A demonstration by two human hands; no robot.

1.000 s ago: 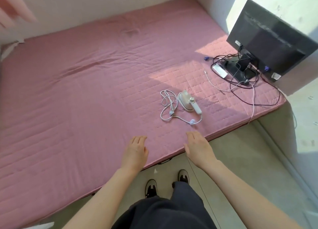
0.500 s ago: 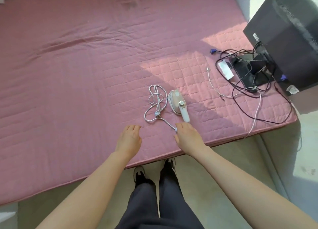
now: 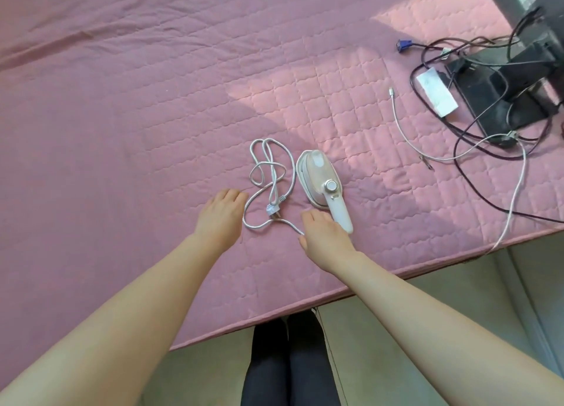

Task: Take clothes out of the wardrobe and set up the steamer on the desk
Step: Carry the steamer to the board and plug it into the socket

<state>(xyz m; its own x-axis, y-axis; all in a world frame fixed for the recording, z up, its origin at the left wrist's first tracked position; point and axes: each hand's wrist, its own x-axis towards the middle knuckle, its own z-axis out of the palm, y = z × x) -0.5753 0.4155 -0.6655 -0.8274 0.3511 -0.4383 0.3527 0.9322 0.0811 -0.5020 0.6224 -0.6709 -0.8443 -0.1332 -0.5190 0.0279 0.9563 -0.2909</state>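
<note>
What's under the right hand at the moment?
The right hand covers the cord's last stretch toward the steamer handle; the handle's edge shows beside it. Whether fingers touch the handle is hidden.

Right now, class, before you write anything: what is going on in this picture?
A person stands at the edge of a pink quilted mattress, both bare arms stretched over it. The right hand is at the handle end of a small white handheld steamer lying there, not plainly gripping it. The left hand is beside the steamer's loosely coiled cord. A black monitor with tangled cables sits on the mattress's far right corner.
</note>
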